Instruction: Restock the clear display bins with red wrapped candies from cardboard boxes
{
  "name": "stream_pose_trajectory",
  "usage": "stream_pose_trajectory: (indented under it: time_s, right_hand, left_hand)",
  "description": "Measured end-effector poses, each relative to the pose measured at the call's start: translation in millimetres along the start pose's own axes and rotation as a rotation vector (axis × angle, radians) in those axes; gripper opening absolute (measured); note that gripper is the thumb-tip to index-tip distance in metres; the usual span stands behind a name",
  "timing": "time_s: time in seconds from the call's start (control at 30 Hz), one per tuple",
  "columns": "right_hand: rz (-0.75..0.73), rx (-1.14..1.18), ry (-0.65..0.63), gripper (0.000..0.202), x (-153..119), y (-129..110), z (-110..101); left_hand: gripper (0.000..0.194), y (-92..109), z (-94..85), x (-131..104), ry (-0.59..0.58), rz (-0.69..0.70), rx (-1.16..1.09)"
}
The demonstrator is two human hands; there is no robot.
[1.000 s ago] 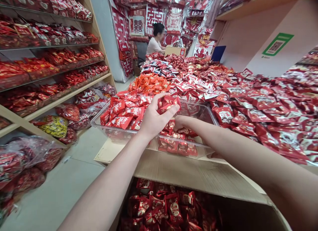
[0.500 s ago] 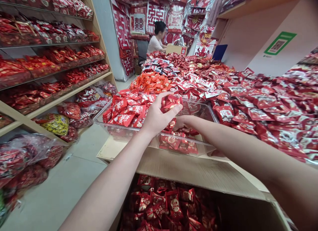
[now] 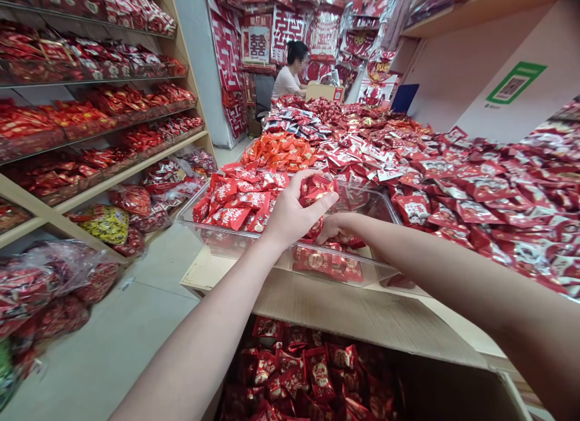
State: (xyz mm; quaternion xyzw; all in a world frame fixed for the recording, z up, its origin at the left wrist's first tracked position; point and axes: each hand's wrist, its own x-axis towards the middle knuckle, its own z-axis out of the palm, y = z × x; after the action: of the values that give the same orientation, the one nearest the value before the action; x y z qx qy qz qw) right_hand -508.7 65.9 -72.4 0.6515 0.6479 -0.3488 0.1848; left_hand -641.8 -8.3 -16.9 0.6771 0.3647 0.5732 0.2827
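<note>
My left hand point(image 3: 301, 206) is curled around several red wrapped candies point(image 3: 318, 184), just above a clear plastic tray point(image 3: 217, 232). Lower in the same tray, my right hand point(image 3: 335, 226) reaches among more red packets point(image 3: 324, 261); its fingertips are bent and partly hidden, so what they grip is unclear. A heap of bright red packets with white lettering point(image 3: 240, 200) fills the tray's left compartment. Below my arms stands an open cardboard box point(image 3: 362, 312) holding many red candies with gold print point(image 3: 319, 372).
Large piles of red packets point(image 3: 475, 197) cover the table beyond and to the right. Shelves point(image 3: 131, 167) stacked with packets stand at left, with filled plastic bags point(image 3: 49, 282) on the floor. A person point(image 3: 290, 77) sits at the back.
The view has shifted slightly, so everything sits a little further right. Both hands keep nearly the same place in the tray, my left still around the candies.
</note>
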Motion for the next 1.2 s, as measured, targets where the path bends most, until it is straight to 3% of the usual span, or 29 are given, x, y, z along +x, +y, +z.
stream_pose_trajectory:
  time_s: [0.17,0.3,0.4,0.53,0.63,0.8,0.87,0.97,1.03,1.2]
  right_hand:
    - [0.066,0.088,-0.109,0.028,-16.7,4.0,-18.5]
    - [0.024,0.260,0.031,0.019,-20.8,9.6,-36.9]
    - [0.037,0.342,0.130,0.014,-14.7,15.5,-35.9]
    - [0.065,0.373,0.164,0.018,-11.4,21.5,-30.7]
    - [-0.053,0.472,0.215,0.018,-26.8,20.2,-39.6]
    - [-0.502,0.720,0.333,0.013,-83.5,2.4,-56.4]
    - [-0.593,0.746,0.385,0.013,-103.9,-5.0,-55.6]
    - [-0.630,0.648,0.457,0.015,-116.6,-5.7,-53.4]
    - [-0.582,0.468,0.487,0.017,-109.9,1.7,-54.6]
    - [-0.140,-0.110,0.493,0.014,-53.8,21.5,-52.3]
  left_hand:
    - [0.037,-1.5,1.1,0.0,-0.006,-0.006,-0.006]
    - [0.036,-0.5,0.9,-0.2,-0.012,-0.017,-0.014]
    - [0.037,0.9,0.1,-0.8,-0.012,-0.024,0.000]
    - [0.037,-0.6,-0.1,-1.2,-0.009,-0.030,0.017]
    - [0.038,-4.5,1.0,0.5,0.013,-0.037,-0.015]
    - [0.032,-5.7,1.9,5.2,0.084,0.049,-0.132]
    - [0.031,-3.4,1.2,5.3,0.075,0.099,-0.181]
    - [0.034,-0.6,0.3,3.8,0.049,0.125,-0.194]
    - [0.035,-0.5,0.3,2.8,0.032,0.109,-0.166]
    - [0.034,-1.7,1.7,1.9,-0.019,0.084,-0.112]
